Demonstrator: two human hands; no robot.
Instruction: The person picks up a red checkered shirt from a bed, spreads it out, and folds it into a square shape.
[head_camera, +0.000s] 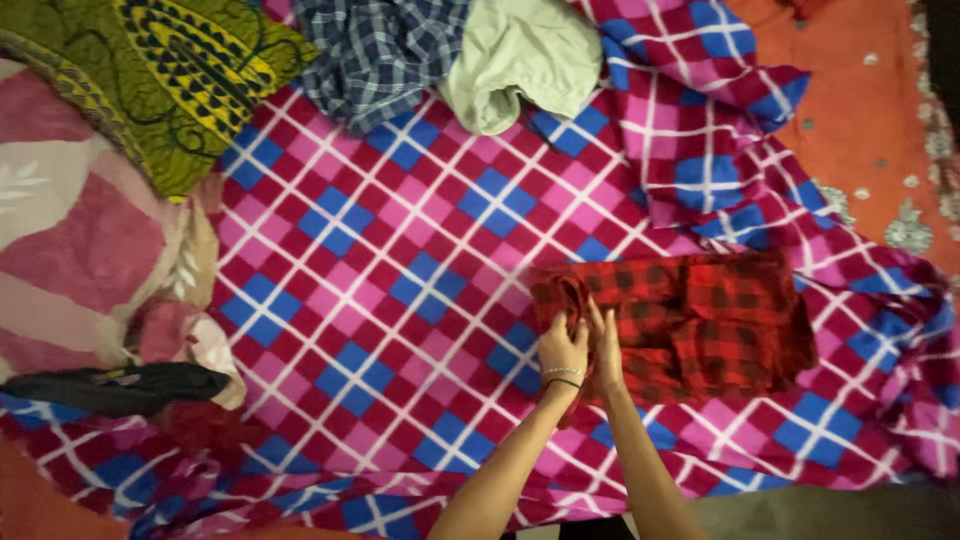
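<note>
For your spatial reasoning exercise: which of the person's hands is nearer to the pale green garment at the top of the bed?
Left. The left hand grips the red checked cloth's left end, nearer the pale green garment; the right hand lies just beyond it.

The left hand (563, 345) and right hand (606, 345) overlapped at the red check shirt (700, 320), so the fingertips' grip on its folded edge could not be made out, and motion blur softened cloth beside the fingers. Both forearms ran off the bottom edge. Far above the fingers, the pale garment (520, 60) and blue plaid shirt (380, 50) were cut by the top edge.
</note>
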